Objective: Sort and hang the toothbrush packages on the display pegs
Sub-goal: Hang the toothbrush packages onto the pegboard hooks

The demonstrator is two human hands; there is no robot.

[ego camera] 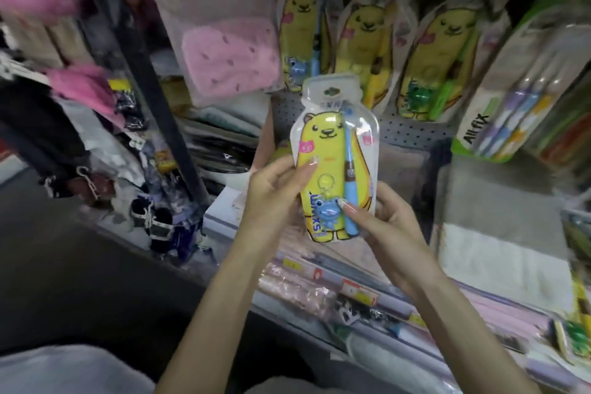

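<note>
I hold one toothbrush package [332,150] upright in front of the shelf: a clear pouch with a yellow bear card, a blue toothbrush and a blue keychain charm. My left hand [275,195] grips its left edge, thumb across the front. My right hand [380,224] pinches its lower right corner, thumb on the charm. Behind it, three matching yellow bear packages hang on the pegboard: one with a blue brush [302,38], a middle one [364,48] and one with a green brush [441,57].
A pink towel pack [230,54] hangs to the left of the bear packages. An All-fix multi-brush pack [511,99] hangs at the right. Grey and white towels [499,233] fill the lower shelf. A dark upright post [160,89] divides the shelving.
</note>
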